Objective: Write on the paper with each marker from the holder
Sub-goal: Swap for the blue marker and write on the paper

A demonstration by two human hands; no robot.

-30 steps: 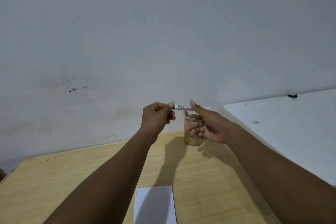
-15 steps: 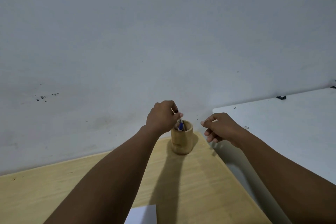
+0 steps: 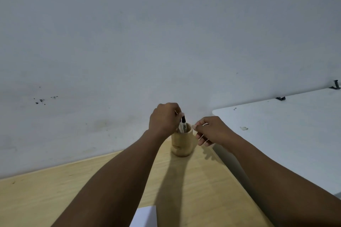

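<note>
A round wooden holder (image 3: 181, 144) stands near the far right corner of the wooden table (image 3: 55, 199). Markers stand in it. A black-capped marker (image 3: 183, 123) sticks up above the rim, and a second white barrel shows beside it. My left hand (image 3: 165, 119) hovers over the holder with its fingertips pinched on the top of the black-capped marker. My right hand (image 3: 212, 131) floats just right of the holder, fingers loosely curled and holding nothing. A corner of the white paper (image 3: 145, 215) shows at the bottom edge between my forearms.
A white table (image 3: 287, 134) adjoins the wooden one on the right, slightly higher, with small dark clips (image 3: 280, 98) at its far edge. A pale wall (image 3: 166, 42) rises directly behind the holder.
A second ago both hands held one marker level above the holder. My left hand then lowered a blue-tipped marker into the holder and now pinches the black-capped one. The right hand let go and drifted closer.
</note>
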